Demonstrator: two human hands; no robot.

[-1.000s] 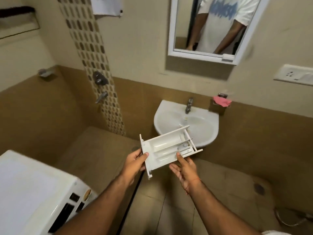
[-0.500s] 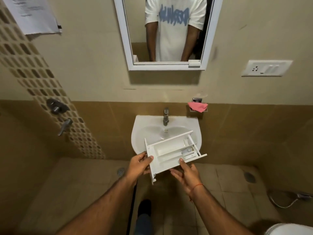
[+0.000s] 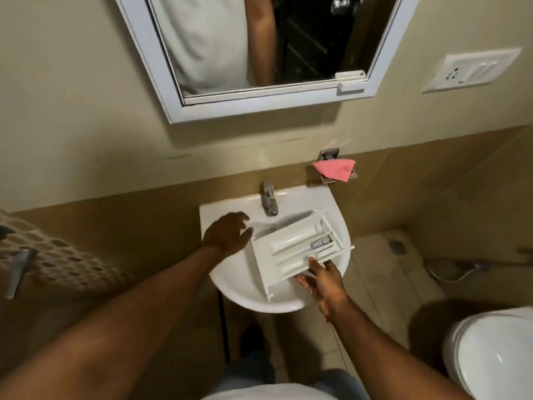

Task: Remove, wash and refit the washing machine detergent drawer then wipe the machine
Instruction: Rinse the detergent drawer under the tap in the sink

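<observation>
Detergent drawer [image 3: 300, 251] sits tilted over the sink [image 3: 230, 287], held only by right hand [image 3: 321, 277] fingers under its near edge, left hand [image 3: 227, 236] spread empty near the tap [image 3: 268, 198]; one-handed grip risks it slipping.

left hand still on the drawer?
No. The left hand is open and off the drawer, near the tap; only the right hand holds it.

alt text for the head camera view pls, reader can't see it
Over a white sink, the right hand supports a white detergent drawer from below while the open left hand reaches toward the tap. A pink cloth sits on a wall holder under the mirror.
</observation>
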